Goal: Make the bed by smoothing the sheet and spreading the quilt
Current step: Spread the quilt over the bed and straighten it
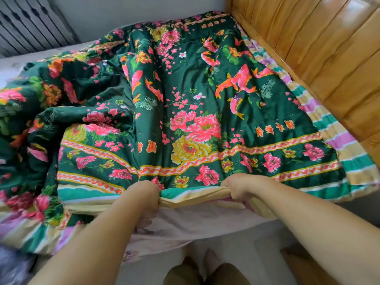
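Observation:
A dark green quilt point(185, 95) printed with pink and yellow flowers and fish, edged in green, yellow and purple stripes, lies across the bed. Its right half is fairly flat; its left half is bunched in thick folds. My left hand point(147, 197) and my right hand point(239, 187) both grip the quilt's near striped edge, about a hand's width apart, fingers curled under the hem. Below that edge a pale pink sheet point(197, 221) shows over the mattress side.
A wooden headboard point(320, 50) runs along the right side of the bed. A grey wall and a radiator-like panel point(30, 23) stand at the far left. The floor and my feet point(205, 266) are below the bed's near edge.

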Demonstrator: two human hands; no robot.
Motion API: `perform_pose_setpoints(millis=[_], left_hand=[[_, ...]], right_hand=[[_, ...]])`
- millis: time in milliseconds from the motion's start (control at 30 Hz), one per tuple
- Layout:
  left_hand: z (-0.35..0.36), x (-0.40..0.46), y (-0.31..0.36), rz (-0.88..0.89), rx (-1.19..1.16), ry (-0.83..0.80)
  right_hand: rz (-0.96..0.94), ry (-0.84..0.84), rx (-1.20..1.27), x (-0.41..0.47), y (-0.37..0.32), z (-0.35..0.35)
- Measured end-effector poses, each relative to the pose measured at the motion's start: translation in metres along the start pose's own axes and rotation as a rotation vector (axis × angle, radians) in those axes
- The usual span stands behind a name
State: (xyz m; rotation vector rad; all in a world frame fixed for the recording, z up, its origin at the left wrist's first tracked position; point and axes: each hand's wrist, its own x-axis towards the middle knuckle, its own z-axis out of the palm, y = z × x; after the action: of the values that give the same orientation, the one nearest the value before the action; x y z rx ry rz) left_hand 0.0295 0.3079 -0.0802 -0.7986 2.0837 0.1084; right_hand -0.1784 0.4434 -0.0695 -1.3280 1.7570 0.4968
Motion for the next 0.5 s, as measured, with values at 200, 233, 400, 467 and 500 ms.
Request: perform_pose_setpoints(millis=[200, 233, 400, 467, 500], left_hand=[[0.026, -0.006, 0.008, 0.068, -0.102, -0.077], [0.032, -0.007, 0.007, 0.079, -0.159, -0.094], [0.032, -0.018, -0.004, 0.067, -0.396, 0.001], [0.027, -0.026, -0.014, 0.035, -0.453, 0.067], [0.026, -0.029, -0.018, 0.02, -0.48, 0.087]], right_hand=[[-0.01, -0.107, -0.056, 0.012, -0.001, 0.025], [-0.012, -0.142, -0.063, 0.015, -0.001, 0.031], [-0.024, -0.064, 0.072, 0.015, -0.003, 0.028], [-0.037, -0.025, 0.106, 0.013, -0.009, 0.015], [-0.045, -0.013, 0.123, 0.012, -0.012, 0.008]])
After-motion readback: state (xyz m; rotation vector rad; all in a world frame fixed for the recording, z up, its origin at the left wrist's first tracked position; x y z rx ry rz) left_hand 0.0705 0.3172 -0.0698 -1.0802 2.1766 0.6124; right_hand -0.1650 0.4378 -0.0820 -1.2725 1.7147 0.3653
